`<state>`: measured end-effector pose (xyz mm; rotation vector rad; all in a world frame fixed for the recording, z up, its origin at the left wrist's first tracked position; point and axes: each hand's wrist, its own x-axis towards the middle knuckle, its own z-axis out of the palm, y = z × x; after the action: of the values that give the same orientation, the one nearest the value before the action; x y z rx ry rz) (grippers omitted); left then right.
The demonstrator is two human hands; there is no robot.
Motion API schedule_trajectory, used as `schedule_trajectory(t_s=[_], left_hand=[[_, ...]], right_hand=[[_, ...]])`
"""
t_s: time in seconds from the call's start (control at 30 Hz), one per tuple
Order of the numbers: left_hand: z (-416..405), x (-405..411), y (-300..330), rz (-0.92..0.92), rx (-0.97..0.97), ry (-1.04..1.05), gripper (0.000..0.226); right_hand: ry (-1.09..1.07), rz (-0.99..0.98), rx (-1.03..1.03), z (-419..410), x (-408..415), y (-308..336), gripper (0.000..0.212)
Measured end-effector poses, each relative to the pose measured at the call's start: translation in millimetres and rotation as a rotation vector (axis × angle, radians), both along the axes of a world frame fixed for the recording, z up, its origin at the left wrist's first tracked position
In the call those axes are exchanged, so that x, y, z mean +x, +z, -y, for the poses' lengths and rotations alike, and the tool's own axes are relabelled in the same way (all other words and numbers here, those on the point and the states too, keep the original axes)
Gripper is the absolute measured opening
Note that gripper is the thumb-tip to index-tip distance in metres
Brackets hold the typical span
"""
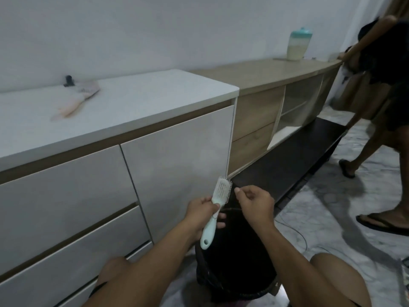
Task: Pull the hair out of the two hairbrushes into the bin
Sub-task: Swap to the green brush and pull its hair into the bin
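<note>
My left hand (204,210) grips a light blue and white hairbrush (215,207) by the neck, bristles facing right, handle pointing down. My right hand (254,201) is just right of the bristles, thumb and finger pinched together on a thin strand of hair that is barely visible. Both hands are above a black bin (238,262) lined with a dark bag, between my knees. A second, pinkish wooden hairbrush (76,98) lies blurred on the white cabinet top (155,100) at the far left.
A black clip (68,80) lies behind the second brush. White drawers stand close on the left. A wooden shelf unit carries a teal-lidded container (298,44). Another person's legs in sandals (376,165) are at the right. A cable lies on the marble floor.
</note>
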<state>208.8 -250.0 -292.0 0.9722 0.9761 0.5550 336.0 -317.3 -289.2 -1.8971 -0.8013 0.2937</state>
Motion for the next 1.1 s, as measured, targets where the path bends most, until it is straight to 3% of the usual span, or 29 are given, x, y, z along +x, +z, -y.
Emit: schedule_trajectory(t_s=[0.07,0.2,0.3,0.43,0.6,0.73,0.8,0.93,1.1], left_hand=[[-2,-3,15,-0.001,0.075,-0.017,0.023],[-7,-12,50,0.016,0.231,-0.018,0.036],[-15,-22,77,-0.005,0.355,-0.060,0.041],[-28,-44,114,-0.042,0.517,-0.060,0.043],[-45,-72,148,-0.316,0.740,0.031,0.060],[-58,-96,172,-0.451,1.015,0.173,0.045],[-65,-108,186,-0.488,1.107,0.246,0.031],[-89,-127,205,-0.552,1.174,0.320,0.020],[-122,-144,208,-0.756,1.237,0.338,0.019]], right_hand=[[0.032,-0.059,-0.011,-12,2,14,0.019],[0.142,-0.245,-0.062,-42,-1,54,0.075],[0.213,-0.305,-0.076,-67,-12,92,0.076],[0.178,-0.185,-0.012,-97,-30,140,0.059],[0.180,-0.019,0.088,-132,-52,201,0.072],[0.155,0.112,0.087,-160,-67,242,0.061],[0.196,0.078,0.140,-176,-77,256,0.059],[0.407,-0.007,0.154,-203,-101,271,0.075],[0.558,-0.005,0.182,-235,-118,263,0.073]])
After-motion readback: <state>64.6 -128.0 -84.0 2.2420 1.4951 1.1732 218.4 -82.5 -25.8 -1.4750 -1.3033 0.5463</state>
